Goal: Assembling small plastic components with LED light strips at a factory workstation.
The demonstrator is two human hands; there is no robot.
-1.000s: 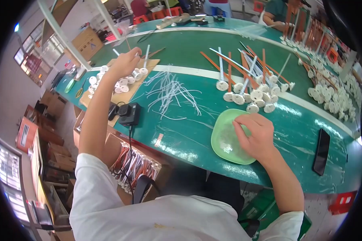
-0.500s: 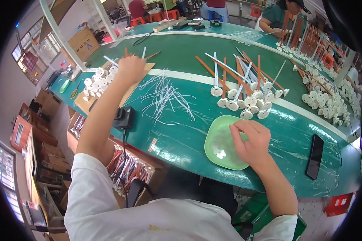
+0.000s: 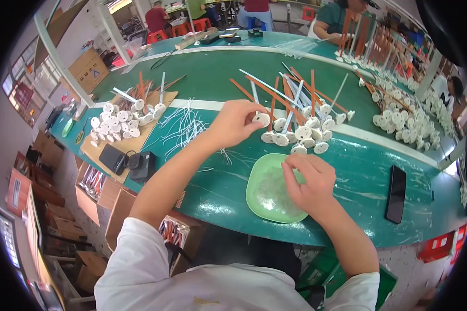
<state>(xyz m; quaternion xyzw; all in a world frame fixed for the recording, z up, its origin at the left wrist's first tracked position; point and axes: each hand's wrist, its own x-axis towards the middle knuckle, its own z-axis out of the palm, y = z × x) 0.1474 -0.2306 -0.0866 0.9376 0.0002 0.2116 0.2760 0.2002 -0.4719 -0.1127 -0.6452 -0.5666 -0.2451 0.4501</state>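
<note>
My left hand is closed on a round white disc with small holes, pinched between thumb and fingers at the near-left side of a cluster of white disc bases. Brown and pale strips rise from that cluster; whether one belongs to the held disc I cannot tell. Over the right rim of a light green bowl my right hand is pinched, thumb against forefinger. Anything between those fingertips is too small to make out. Clear, shiny small pieces lie in the bowl.
White thin ties lie loose left of centre. Farther left, more white discs sit on cardboard beside a black device. A black phone lies at right. Finished-looking rows of discs and a co-worker are at far right.
My left hand has come from the disc pile on the cardboard rightward to the middle cluster, now with a white disc in it. My right hand stays pinched over the bowl.
</note>
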